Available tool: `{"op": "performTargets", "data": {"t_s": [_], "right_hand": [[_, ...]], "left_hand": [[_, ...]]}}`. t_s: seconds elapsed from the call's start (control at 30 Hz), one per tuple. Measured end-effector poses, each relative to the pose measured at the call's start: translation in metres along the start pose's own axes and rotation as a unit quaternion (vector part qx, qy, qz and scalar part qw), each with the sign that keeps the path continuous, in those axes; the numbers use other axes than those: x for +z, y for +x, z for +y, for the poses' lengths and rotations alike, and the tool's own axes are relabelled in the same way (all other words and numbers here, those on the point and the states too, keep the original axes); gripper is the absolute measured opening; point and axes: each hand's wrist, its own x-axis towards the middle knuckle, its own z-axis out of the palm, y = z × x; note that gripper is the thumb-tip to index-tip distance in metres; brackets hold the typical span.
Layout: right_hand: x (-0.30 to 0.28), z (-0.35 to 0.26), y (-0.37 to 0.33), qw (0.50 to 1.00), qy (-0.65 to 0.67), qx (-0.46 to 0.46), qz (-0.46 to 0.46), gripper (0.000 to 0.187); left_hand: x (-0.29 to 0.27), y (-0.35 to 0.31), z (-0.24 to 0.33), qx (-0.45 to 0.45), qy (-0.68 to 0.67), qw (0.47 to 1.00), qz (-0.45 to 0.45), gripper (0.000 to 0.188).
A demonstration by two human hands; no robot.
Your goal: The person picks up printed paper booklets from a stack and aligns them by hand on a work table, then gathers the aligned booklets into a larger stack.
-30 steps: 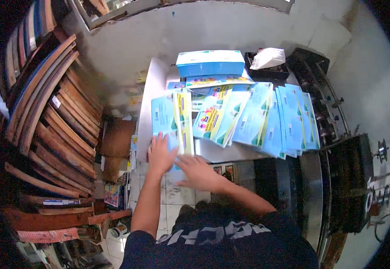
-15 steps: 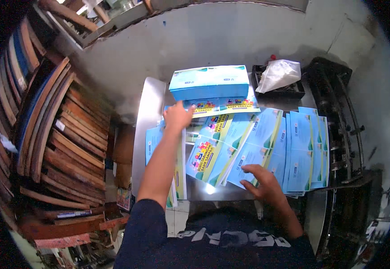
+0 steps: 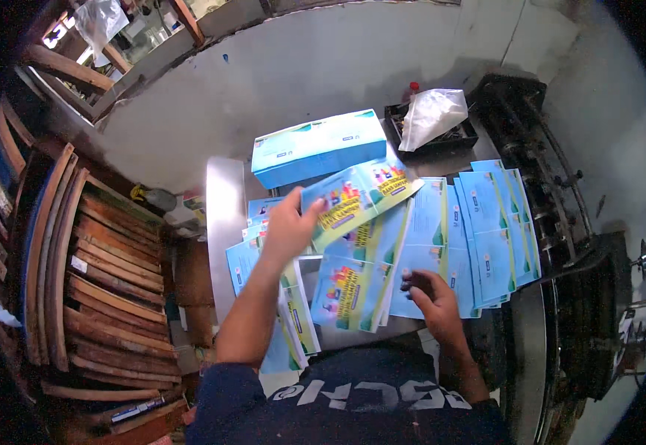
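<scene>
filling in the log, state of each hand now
Left hand: closed, holding a printed sheet.
Right hand: partly open, holding nothing visible, by the blue sheets.

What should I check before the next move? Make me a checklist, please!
1. Left hand gripping the printed sheet: ok, thumb on top.
2. Right hand clear of the sheets beneath it: cannot tell.
3. Tall paper stack standing at the back: ok.
4. Fanned sheets on the right squared up: not ok, they're spread out.
5. Plastic bag off the sheets: ok, on the black tray.
</scene>
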Motion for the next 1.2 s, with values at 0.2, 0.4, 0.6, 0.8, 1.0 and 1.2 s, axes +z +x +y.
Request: {"op": "performTargets", "data": {"t_s": [0.2, 0.4, 0.6, 0.8, 1.0, 1.2], "right_hand": [[0.049, -0.006, 0.052, 0.872, 0.479, -0.090, -0.041, 0.064], [-0.002, 0.000, 0.033, 0.834, 0.514, -0.186, -0.069, 0.055], [-0.001, -0.005, -0.027, 0.889, 0.391, -0.167, 0.171, 0.041], [-0.030, 0.051, -0.038, 0.857, 0.464, -0.158, 0.156, 0.040], [-0.037, 0.040, -0.019, 0.869, 0.459, -0.072, 0.172, 0.040], [-0.015, 0.012, 0.036, 0.887, 0.457, -0.068, 0.005, 0.039]], "left_hand": [[0.031, -0.132, 0.024, 0.323, -0.090, 0.942, 0.005, 0.036], [0.026, -0.126, 0.001, 0.331, -0.158, 0.868, -0.336, 0.060], [0.039, -0.076, -0.039, 0.156, -0.012, 0.929, -0.335, 0.104], [0.076, -0.031, -0.031, -0.071, 0.210, 0.951, -0.217, 0.110], [0.071, -0.036, -0.045, 0.013, 0.049, 0.998, -0.046, 0.027], [0.036, -0.077, 0.078, -0.051, -0.050, 0.997, -0.013, 0.026]]}}
